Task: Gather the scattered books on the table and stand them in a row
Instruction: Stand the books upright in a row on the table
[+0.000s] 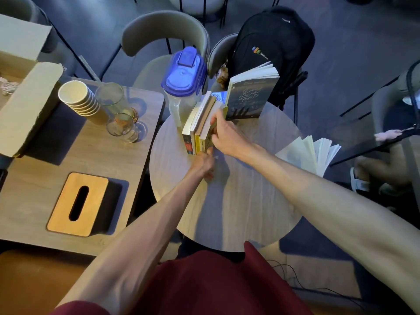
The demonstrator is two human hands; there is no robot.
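Note:
Three books [197, 123] stand upright in a row on the round table [236, 201], leaning against a plastic pitcher. My right hand [225, 135] grips the rightmost, yellow book [205, 142] from its right side. My left hand [204, 163] presses its fingers against the near bottom edge of that same book. Behind them a dark-covered book [248, 98] stands upright, its pages fanned at the top. An open book with splayed white pages [311, 153] lies at the table's right edge.
The blue-lidded pitcher [184, 87] stands left of the row. On the left table are stacked paper cups [79, 98], two glasses [120, 119], a wooden tissue box [78, 203] and a cardboard box [25, 96]. A black backpack [270, 46] rests on a chair behind.

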